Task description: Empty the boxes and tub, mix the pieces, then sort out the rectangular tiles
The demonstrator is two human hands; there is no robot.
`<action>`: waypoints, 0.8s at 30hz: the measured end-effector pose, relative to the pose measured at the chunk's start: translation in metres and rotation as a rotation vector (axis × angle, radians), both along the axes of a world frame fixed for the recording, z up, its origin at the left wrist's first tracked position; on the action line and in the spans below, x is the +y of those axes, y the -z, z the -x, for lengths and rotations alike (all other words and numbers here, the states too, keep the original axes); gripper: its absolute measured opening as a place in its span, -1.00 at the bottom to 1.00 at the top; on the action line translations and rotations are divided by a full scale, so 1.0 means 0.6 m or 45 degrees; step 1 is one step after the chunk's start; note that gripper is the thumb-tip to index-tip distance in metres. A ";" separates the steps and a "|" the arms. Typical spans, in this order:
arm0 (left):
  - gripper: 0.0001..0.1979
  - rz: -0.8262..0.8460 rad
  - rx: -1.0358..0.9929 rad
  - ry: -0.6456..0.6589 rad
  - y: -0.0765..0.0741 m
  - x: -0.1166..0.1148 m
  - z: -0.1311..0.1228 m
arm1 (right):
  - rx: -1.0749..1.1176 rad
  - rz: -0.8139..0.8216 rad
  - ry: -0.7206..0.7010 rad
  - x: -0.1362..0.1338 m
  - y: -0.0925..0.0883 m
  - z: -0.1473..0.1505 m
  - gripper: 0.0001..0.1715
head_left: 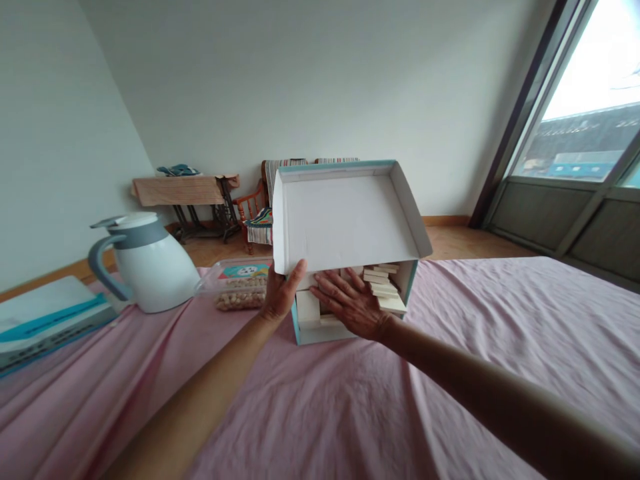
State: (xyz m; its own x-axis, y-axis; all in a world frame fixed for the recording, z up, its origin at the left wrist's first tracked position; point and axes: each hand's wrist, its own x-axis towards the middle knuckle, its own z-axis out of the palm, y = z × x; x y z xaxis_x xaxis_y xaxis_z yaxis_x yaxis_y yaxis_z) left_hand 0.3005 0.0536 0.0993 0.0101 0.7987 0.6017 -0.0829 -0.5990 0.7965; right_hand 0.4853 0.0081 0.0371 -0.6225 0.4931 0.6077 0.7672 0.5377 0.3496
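A cardboard box (327,335), white inside with light-blue edges, stands on the pink cloth with its lid (340,220) raised. Inside are pale flat wooden pieces (384,288), stacked unevenly on the right, and more pale pieces at the left. My left hand (281,290) grips the box at its left side near the lid's lower corner, thumb toward me and the other fingers mostly hidden. My right hand (350,303) lies flat over the pieces in the box, its fingers stretched toward the left. What is under that palm is hidden.
Left of the box is a clear plastic container (240,283) of small brown nuts or beans. Farther left stand a white and grey jug (155,267) and a white and blue package (55,320). Behind are a cloth-covered table (175,191) and a wooden chair (250,203).
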 end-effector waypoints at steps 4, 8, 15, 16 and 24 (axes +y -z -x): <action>-0.55 -0.019 0.025 -0.011 -0.005 -0.001 -0.002 | -0.015 0.090 -0.045 -0.020 0.003 0.001 -0.35; -0.53 -0.011 0.003 -0.056 -0.001 0.004 -0.002 | 0.000 0.149 -0.052 -0.038 0.017 0.004 -0.37; -0.56 0.060 -0.033 0.004 -0.001 0.002 0.001 | -0.008 0.187 -0.111 -0.067 0.026 0.006 -0.48; -0.56 0.085 -0.046 0.004 -0.001 0.001 0.001 | -0.017 0.189 -0.120 -0.073 0.025 0.005 -0.50; -0.56 0.083 -0.014 -0.037 -0.005 -0.003 -0.002 | 0.060 0.256 -0.221 -0.122 0.028 0.011 -0.64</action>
State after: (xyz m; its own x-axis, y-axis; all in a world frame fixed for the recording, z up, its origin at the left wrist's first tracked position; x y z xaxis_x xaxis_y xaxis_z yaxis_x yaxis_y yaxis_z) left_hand 0.3019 0.0518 0.1024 -0.0200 0.8361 0.5482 -0.0753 -0.5480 0.8331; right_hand 0.4785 -0.0650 0.0205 -0.6818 0.4952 0.5385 0.6703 0.7177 0.1887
